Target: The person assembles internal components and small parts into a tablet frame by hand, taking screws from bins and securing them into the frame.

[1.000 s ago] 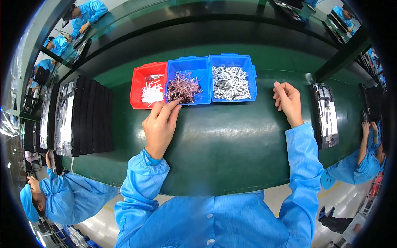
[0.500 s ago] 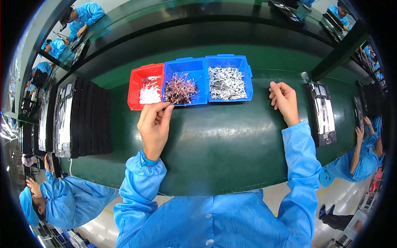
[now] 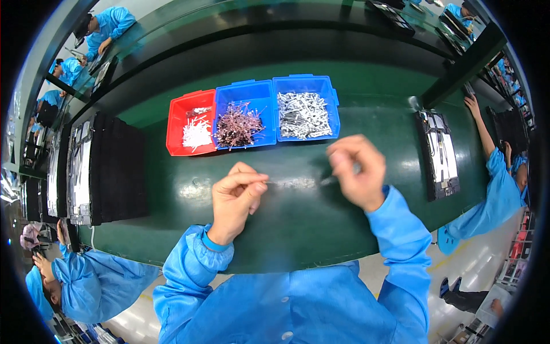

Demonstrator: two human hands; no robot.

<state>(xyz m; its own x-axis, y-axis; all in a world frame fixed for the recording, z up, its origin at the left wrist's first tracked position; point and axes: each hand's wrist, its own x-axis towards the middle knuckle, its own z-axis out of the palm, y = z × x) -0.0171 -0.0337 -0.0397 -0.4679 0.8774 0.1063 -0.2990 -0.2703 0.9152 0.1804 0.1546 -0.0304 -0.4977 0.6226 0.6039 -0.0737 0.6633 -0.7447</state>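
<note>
Over the middle of the green table, my left hand point(image 3: 236, 198) pinches a tiny thin piece between thumb and forefinger. Its kind is too small to tell. My right hand point(image 3: 358, 172) hangs to the right of it, fingers curled in and smeared by motion. A faint pale sliver shows by its fingertips, too blurred to name. Beyond my hands stand three bins side by side: a red bin point(image 3: 173, 129) with small white sticks point(image 3: 196, 133), a blue bin point(image 3: 243, 90) with a tangle of brownish-purple thin-stemmed pieces point(image 3: 238, 125), and another blue bin point(image 3: 334, 109) with silvery-white slim pieces point(image 3: 303, 114).
Stacked black flat units point(image 3: 109, 169) with silvery faces stand at the left. One similar unit point(image 3: 439, 152) lies at the right, below a dark post point(image 3: 464, 66). A raised dark shelf edge point(image 3: 258, 37) crosses behind the bins. Co-workers in blue sit on both sides.
My left hand has drawn back from the bins and moved right, pinching a tiny piece. My right hand has swung left and lower, toward the left one.
</note>
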